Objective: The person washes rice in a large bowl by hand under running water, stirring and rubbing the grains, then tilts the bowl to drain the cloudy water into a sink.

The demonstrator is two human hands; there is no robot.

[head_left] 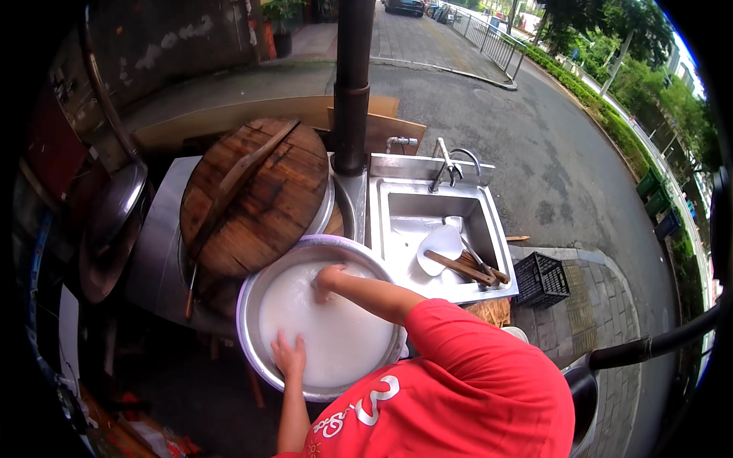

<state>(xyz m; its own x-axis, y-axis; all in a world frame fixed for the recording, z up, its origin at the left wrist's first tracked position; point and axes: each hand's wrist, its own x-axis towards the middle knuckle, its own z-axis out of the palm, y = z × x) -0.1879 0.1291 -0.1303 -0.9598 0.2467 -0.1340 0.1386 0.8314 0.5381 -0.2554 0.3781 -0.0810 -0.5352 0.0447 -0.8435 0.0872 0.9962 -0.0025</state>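
Note:
A wide round metal basin [248, 343] stands in front of me, holding cloudy white liquid [338, 338]. My right hand [326, 280] reaches across the basin and dips into the liquid near its far side. The fingers of that hand are partly under the surface, so whatever they may hold is hidden. At the near left inside the basin, my left hand [288, 354] rests at the liquid, thumb and fingers apart, with nothing seen in it. What lies under the white liquid cannot be made out.
Beyond the basin, a round wooden lid [275, 189] leans over a metal worktop [166, 229]. A dark vertical pipe [351, 86] rises behind. To the right, a steel sink [395, 197] holds a white scoop [441, 246] and wooden-handled tools. A black plastic crate [541, 280] sits beyond it.

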